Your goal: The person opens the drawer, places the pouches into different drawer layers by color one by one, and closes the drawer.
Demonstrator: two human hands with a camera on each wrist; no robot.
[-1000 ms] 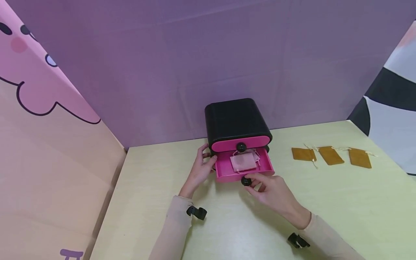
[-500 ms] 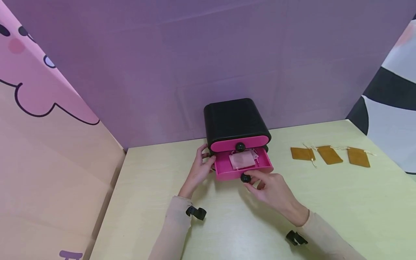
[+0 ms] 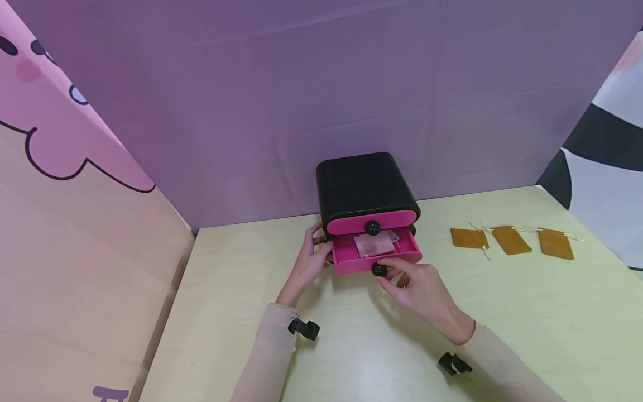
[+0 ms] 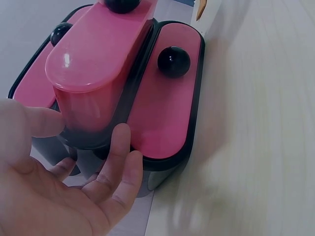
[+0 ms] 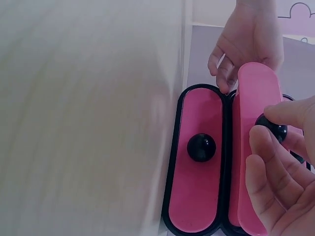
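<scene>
A small black drawer cabinet (image 3: 361,181) with pink drawer fronts stands at the back of the table. Its middle drawer (image 3: 346,266) is partly pulled out, and pale pink drawstring pouches (image 3: 374,244) lie inside. My right hand (image 3: 427,290) pinches that drawer's round black knob (image 5: 271,129) between thumb and fingers. At the cabinet's left side, my left hand (image 3: 307,268) holds the casing, its thumb and fingers curved about the end of the middle tier. The bottom drawer (image 4: 165,105) and top drawer (image 3: 346,225) are both closed.
Three brown drawstring pouches, a left one (image 3: 469,238), a middle one (image 3: 511,240) and a right one (image 3: 556,244), lie in a row right of the cabinet. A purple backdrop (image 3: 261,111) rises right behind the table (image 3: 241,268).
The middle drawer has slid partway inward, away from me, and the right hand has moved with its knob. The left hand stays in place at the cabinet's side.
</scene>
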